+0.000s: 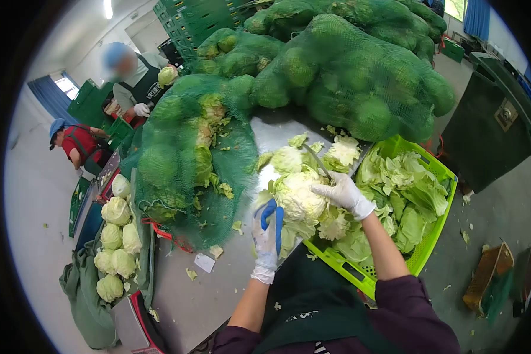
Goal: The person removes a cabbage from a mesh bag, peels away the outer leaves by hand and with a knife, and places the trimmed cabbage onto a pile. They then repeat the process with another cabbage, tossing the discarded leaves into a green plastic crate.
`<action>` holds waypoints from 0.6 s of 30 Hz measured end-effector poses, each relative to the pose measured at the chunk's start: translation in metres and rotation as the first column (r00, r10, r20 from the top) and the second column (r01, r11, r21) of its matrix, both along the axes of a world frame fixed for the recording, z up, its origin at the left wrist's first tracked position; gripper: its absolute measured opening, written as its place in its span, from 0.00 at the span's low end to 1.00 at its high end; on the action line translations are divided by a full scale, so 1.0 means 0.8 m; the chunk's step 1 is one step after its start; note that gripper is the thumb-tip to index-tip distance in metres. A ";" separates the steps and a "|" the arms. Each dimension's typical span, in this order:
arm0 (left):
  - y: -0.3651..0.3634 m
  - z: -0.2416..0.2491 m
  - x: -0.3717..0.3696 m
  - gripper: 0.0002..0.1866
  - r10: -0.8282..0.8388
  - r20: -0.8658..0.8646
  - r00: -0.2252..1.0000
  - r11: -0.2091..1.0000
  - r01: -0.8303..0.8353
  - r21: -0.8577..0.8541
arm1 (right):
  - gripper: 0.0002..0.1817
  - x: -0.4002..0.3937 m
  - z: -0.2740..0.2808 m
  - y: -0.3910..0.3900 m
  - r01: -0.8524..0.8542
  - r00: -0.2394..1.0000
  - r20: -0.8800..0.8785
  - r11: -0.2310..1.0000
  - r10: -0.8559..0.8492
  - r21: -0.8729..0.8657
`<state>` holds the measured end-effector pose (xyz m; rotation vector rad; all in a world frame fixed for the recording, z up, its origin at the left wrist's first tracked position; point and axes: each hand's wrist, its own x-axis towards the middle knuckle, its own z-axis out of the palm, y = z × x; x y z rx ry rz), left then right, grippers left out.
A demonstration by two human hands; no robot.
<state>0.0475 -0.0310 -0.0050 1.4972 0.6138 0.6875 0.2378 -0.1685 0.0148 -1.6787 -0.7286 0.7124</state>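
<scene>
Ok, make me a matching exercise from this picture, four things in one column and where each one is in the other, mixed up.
Things:
1. knife
2. cabbage
3. loose leaves
4. trimmed heads

Places:
A. in the green crate
B. in the left hand
C. piled in a cart, far left
D. on the steel table, under the right hand

Pairs: 1-B, 2-D, 3-A, 4-C

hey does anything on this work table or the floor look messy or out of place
Mostly scraps. Loose cabbage leaf bits are strewn over the steel table beside the net sacks, and a few lie on the floor past the green crate. A small white tag lies loose on the table.
</scene>
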 end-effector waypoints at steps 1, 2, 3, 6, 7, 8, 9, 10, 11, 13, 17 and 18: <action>0.003 0.006 0.005 0.24 -0.008 0.003 1.000 1.000 0.008 -0.005 | 0.34 0.000 0.004 -0.005 0.008 1.000 0.003 1.000 -0.008 -0.005; 0.003 0.027 0.014 0.22 0.061 -0.019 0.998 0.886 -0.045 0.461 | 0.34 0.001 0.008 -0.006 0.007 0.997 0.071 0.998 -0.003 -0.058; 0.003 0.047 0.026 0.21 0.137 -0.007 0.991 0.568 -0.072 0.820 | 0.34 0.001 0.012 -0.006 0.007 0.991 0.137 0.994 0.009 -0.112; 0.019 0.043 0.081 0.17 -0.093 -0.010 0.996 0.700 0.073 0.711 | 0.35 -0.026 0.009 -0.008 0.102 0.985 0.154 0.982 -0.078 -0.159; 0.021 0.037 0.089 0.16 -0.127 -0.083 0.988 0.723 0.149 0.675 | 0.36 -0.030 0.008 -0.010 0.187 0.973 0.174 0.959 -0.151 -0.214; 0.021 0.030 0.093 0.16 -0.118 -0.086 0.989 0.709 0.144 0.690 | 0.37 -0.023 -0.012 -0.009 0.177 0.943 0.311 0.971 -0.120 -0.162; 0.017 0.030 0.096 0.16 -0.124 -0.086 0.989 0.707 0.149 0.691 | 0.37 -0.031 -0.008 -0.011 0.183 0.942 0.310 0.970 -0.126 -0.161; 0.011 0.027 0.094 0.16 -0.020 -0.128 0.992 0.636 0.112 0.764 | 0.38 -0.051 0.000 -0.012 0.253 0.929 0.338 0.928 -0.154 -0.273; 0.005 0.023 0.093 0.17 0.087 -0.157 0.984 0.553 0.084 0.829 | 0.38 -0.066 0.007 -0.010 0.319 0.913 0.367 0.869 -0.176 -0.379; -0.017 0.026 0.093 0.17 0.094 -0.149 0.984 0.493 0.085 0.866 | 0.36 -0.072 0.009 -0.007 0.422 0.833 0.531 0.801 -0.158 -0.424; -0.043 0.030 0.095 0.17 0.208 -0.159 0.965 0.367 0.074 0.927 | 0.33 -0.032 -0.004 -0.013 0.433 0.833 0.529 0.784 -0.160 -0.445; -0.046 0.028 0.093 0.17 0.205 -0.143 0.968 0.349 0.065 0.935 | 0.34 -0.010 -0.026 -0.019 0.453 0.845 0.487 0.778 -0.220 -0.435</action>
